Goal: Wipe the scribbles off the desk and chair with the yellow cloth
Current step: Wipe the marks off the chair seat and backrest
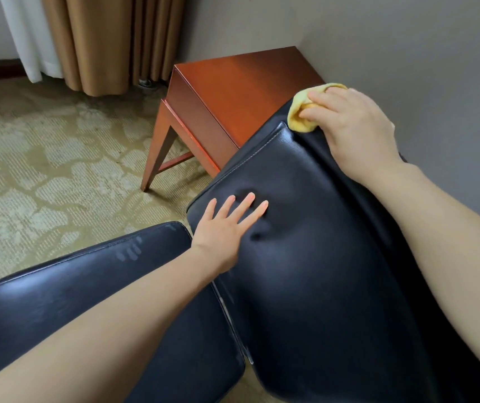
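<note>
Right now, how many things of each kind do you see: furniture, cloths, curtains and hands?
Furniture: 2, the chair and the desk
Cloths: 1, the yellow cloth
Curtains: 2, the brown curtain and the white curtain
Hands: 2, the left hand and the right hand
Total: 7

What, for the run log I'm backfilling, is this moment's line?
step: chair wipe | right hand: grips yellow cloth at backrest top | left hand: flat on backrest front | desk: behind chair

one chair (320, 257), one desk (247, 91), one yellow cloth (298, 120), two hands: left hand (227, 225), right hand (355, 123).
</note>
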Motion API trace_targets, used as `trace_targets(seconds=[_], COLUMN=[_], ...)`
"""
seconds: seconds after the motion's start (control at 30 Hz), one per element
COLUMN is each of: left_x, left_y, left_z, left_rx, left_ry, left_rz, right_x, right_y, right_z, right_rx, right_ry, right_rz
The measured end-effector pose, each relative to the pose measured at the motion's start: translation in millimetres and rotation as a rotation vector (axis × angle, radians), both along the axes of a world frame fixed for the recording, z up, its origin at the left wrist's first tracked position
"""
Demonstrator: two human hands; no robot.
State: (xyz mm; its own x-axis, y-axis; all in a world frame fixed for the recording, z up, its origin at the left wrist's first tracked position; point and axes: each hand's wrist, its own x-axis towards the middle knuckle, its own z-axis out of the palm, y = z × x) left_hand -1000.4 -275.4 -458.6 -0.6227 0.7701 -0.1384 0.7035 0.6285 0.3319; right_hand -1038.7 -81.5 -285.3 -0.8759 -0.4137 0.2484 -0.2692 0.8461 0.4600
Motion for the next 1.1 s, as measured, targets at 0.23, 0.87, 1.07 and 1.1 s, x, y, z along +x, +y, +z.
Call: trace_targets(seconds=[0.23, 0.87, 1.07, 1.1], left_x=[-0.5, -7.3, -1.3, -1.4], left_y=[0.7, -13.6, -39.0, -44.4], left_z=[0.2, 3.3, -14.6, -19.1], left_rx=[-0.022, 0.044, 0.125, 0.124], left_ry=[0.005, -0.014, -0.009, -0.014], left_rz=[-0.015, -0.077, -0.043, -0.033], right_x=[57.6, 150.9, 62.9, 48.1], right_y=[9.8, -3.5, -26.6, -31.4], right_z=[-0.5, -6.7, -55.4, -65.3], right_rx=[0.081, 0.143, 0.145, 0.154], right_ry=[-0.046, -0.079, -0.031, -0.034], right_rz=[0.059, -0.052, 0.062, 0.072])
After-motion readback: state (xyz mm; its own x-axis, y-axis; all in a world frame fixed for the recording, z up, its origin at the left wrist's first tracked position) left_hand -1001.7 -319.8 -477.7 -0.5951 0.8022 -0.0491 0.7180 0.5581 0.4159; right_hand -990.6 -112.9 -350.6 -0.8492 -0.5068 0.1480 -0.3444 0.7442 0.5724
